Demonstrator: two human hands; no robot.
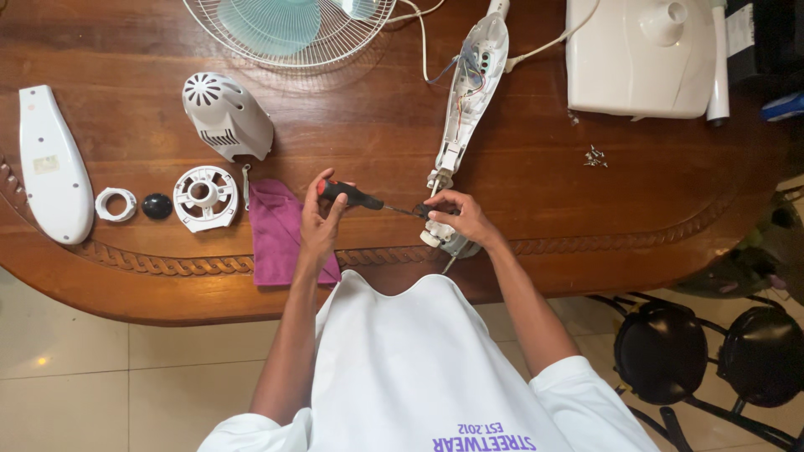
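Note:
My left hand [321, 219] grips a screwdriver [362, 198] with a red and black handle, its shaft pointing right. The tip meets a small fan motor [448, 241] at the table's near edge. My right hand [466, 218] rests on top of the motor and holds it steady. A long white fan neck housing [471, 90], opened with coloured wires showing, lies just beyond the motor. A purple cloth [280, 230] lies flat beside my left wrist.
On the brown wooden table [377, 134] lie a white motor cover [226, 115], a round white bracket [205, 197], a white ring [115, 204], a black knob [157, 206], a long white panel [52, 163], a fan grille with blades [289, 29], a white base [641, 54] and loose screws [595, 156]. Black stools [712, 356] stand at the right.

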